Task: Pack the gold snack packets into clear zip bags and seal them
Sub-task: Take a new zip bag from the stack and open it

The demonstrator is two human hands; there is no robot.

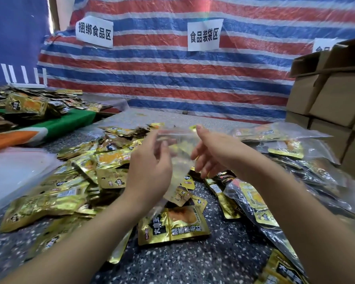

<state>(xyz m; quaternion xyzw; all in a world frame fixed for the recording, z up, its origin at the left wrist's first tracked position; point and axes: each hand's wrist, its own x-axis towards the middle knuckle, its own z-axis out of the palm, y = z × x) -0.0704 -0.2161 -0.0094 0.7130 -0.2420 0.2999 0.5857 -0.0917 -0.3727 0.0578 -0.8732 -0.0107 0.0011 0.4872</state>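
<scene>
— Hands up over the middle of the worktop, both of them. The left hand (150, 158) and the right hand (208, 152) hold an empty clear zip bag (177, 152) between them, pinched at its top strip, the film hanging down towards the speckled grey stone worktop (193, 261).

— Is anything in it?

— Nothing that I can make out. It is so thin that the packets on the worktop show straight through. The fingers of each hand are curled on the mouth, thumb on one face, the rest behind, so I would say she is parting the lips.

— And the snacks?

— The heap of gold foil snack packets (74, 181) lies loose from the worktop's left edge to its middle. One large gold packet (173, 224) lies flat just below the bag, nearest her. Along the right edge are filled clear bags of packets (254, 199), overlapping.

— How will that bag behave?

— Limp and slippery, I should think. Film like that clings to itself and collapses the moment one side is let go. The stiff zip strip is the only place worth holding. The foil packets look light and crinkly, with firm sealed edges, easy to pick up by a corner but apt to slide off each other.

— What stands behind?

— Brown cardboard boxes (332, 95) stacked at the far right corner, and a striped red, white and blue tarpaulin (172, 78) with white paper signs (204, 35).
</scene>
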